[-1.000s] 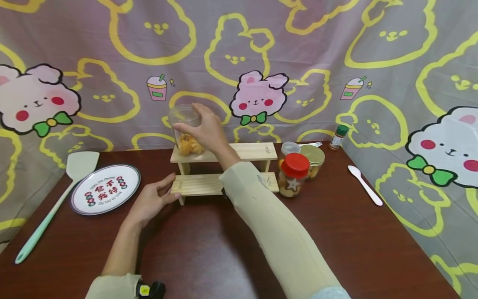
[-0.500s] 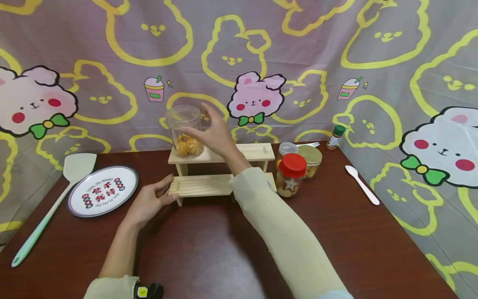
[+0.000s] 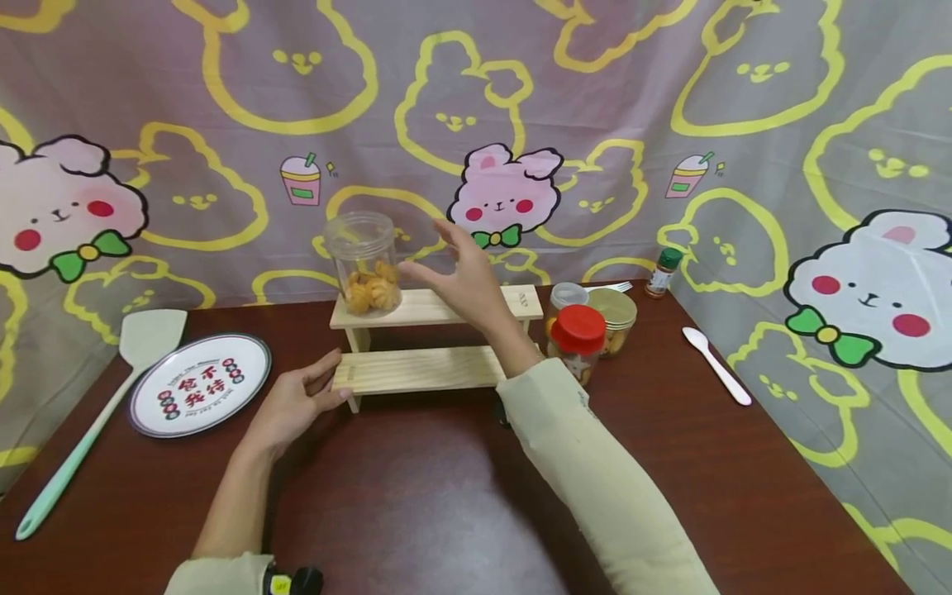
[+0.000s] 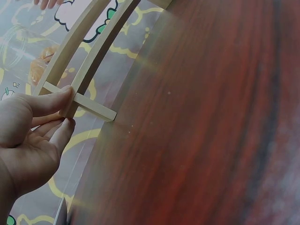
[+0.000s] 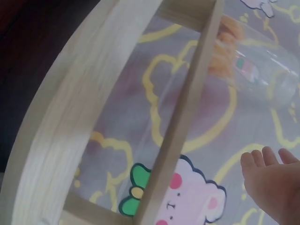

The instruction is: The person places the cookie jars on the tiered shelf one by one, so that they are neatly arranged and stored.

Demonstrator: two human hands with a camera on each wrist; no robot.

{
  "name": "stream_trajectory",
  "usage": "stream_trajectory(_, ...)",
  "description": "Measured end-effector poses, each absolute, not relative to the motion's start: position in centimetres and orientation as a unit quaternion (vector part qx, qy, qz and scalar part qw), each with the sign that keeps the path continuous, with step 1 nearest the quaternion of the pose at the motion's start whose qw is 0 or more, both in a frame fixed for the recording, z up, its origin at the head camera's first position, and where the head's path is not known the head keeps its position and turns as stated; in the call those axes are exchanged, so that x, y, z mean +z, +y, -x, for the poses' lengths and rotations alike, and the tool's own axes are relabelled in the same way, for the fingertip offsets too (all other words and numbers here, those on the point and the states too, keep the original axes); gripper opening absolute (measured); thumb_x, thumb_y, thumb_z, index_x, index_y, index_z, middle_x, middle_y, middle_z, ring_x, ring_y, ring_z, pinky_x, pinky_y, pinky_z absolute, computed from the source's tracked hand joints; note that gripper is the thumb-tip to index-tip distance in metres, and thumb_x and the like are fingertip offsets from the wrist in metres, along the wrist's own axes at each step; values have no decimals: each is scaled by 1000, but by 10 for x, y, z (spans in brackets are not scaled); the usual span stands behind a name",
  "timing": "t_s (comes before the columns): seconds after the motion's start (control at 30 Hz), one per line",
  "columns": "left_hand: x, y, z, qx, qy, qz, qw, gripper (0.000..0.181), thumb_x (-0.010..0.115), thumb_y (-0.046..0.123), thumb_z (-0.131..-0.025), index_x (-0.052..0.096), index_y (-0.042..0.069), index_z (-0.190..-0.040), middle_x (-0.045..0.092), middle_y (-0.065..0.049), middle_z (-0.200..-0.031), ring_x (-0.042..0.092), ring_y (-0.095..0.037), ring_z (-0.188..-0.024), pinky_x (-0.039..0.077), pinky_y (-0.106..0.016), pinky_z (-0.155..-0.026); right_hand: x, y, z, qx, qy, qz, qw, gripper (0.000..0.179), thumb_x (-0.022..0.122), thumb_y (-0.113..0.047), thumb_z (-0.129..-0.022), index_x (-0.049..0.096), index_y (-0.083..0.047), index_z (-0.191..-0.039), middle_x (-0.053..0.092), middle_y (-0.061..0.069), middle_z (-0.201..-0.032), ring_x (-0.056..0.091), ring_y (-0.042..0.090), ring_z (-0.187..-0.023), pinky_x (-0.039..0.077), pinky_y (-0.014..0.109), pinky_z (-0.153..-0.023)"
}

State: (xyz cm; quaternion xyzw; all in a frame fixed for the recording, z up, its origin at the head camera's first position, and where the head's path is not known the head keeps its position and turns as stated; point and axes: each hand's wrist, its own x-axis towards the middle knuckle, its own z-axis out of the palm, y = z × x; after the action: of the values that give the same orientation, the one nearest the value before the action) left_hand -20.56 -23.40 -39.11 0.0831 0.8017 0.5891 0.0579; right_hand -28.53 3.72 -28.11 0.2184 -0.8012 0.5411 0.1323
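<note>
A clear open-topped jar [image 3: 364, 256] with several orange-brown cookies in its bottom stands at the left end of the upper step of a two-tier wooden rack [image 3: 416, 369]. My right hand [image 3: 468, 281] is to the right of this jar, apart from it, thumb and fingers spread with nothing between them. In the right wrist view that hand [image 5: 272, 180] shows at the lower right, away from the jar [image 5: 253, 63]. My left hand [image 3: 297, 402] pinches the left end of the rack's lower step. The left wrist view shows the thumb and fingertips of my left hand [image 4: 37, 126] on either side of the board.
Right of the rack stand a red-lidded jar [image 3: 580, 335], a smaller jar [image 3: 568, 295] and a jar with a yellowish lid [image 3: 616, 314]. A green-capped shaker [image 3: 664, 273] and a white spoon [image 3: 716, 365] lie further right. Left are a plate [image 3: 201, 384] and a spatula [image 3: 89, 430].
My right hand has let go of the cookie jar and moved away to the right. The jar stays on the upper step. My left hand keeps its pinch on the rack.
</note>
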Motion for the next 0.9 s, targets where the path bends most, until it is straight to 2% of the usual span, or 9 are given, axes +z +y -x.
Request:
stream_trajectory(0.4, -389, -234, 204, 590, 802, -75, 62, 72, 71, 3, -94, 31, -10, -153, 28, -20, -162, 26, -29, -148, 39, -15, -106, -272, 76, 257, 539, -798, -218, 160, 77, 84, -26, -87, 47, -5, -151, 48, 7, -152, 43, 16, -139, 37, 26, -116)
stream_trajectory(0.6, -390, -234, 204, 592, 800, -74, 61, 72, 71, 3, -94, 31, -10, -153, 27, -20, -162, 26, -29, -148, 39, -16, -107, -271, 99, 249, 542, -788, -223, 189, 67, 85, -19, -85, 56, -5, -144, 55, 6, -145, 47, 14, -134, 39, 27, -115)
stream_trajectory(0.73, -390, -234, 204, 594, 799, -77, 59, 72, 71, 2, -94, 31, -11, -153, 27, -21, -162, 27, -30, -147, 39, -16, -106, -275, 117, 243, 541, -790, -218, 192, 61, 83, -17, -87, 58, -4, -141, 57, 6, -143, 47, 17, -136, 37, 31, -117)
stream_trajectory(0.9, -390, -233, 203, 599, 795, -79, 58, 72, 70, 1, -94, 30, -11, -152, 26, -22, -162, 26, -31, -147, 39, -16, -106, -285, 140, 236, 539, -795, -209, 182, 59, 80, -13, -89, 56, -2, -142, 54, 13, -145, 44, 22, -139, 34, 39, -120)
